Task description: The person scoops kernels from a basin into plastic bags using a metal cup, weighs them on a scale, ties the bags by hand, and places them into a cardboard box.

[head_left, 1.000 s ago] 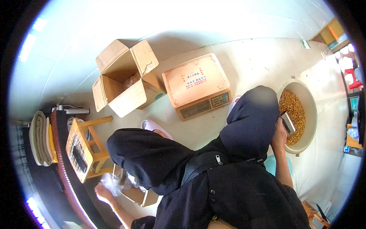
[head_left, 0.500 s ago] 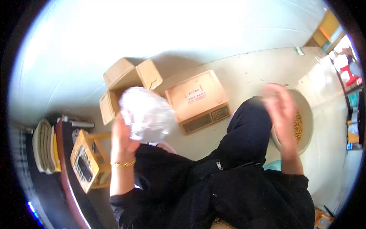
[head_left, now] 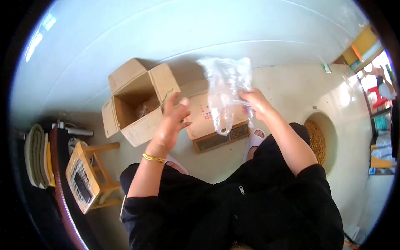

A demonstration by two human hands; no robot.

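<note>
A clear plastic bag (head_left: 227, 85) hangs from my right hand (head_left: 255, 101), which pinches it at its side. The bag looks limp, with nothing visible inside, and hangs in front of a closed cardboard box (head_left: 198, 112). My left hand (head_left: 171, 118), with a gold bracelet at the wrist, is raised with its fingers apart and holds nothing. It is nearest to an open cardboard box (head_left: 139, 131) whose flaps are spread. Inside that box lies a clear bag with brownish contents (head_left: 149, 106), partly hidden by the box wall.
To the right stands a round tub (head_left: 331, 143) with golden-brown pieces in it, partly behind my knee. A wooden stool (head_left: 96, 183) with a dark phone-like object on its seat is at the left, beside folded blankets (head_left: 37, 156). Shelves (head_left: 377, 112) line the right edge.
The plastic bag has passed from my left hand to my right and hangs down instead of being bunched up. My right hand has moved from beside the tub to the middle.
</note>
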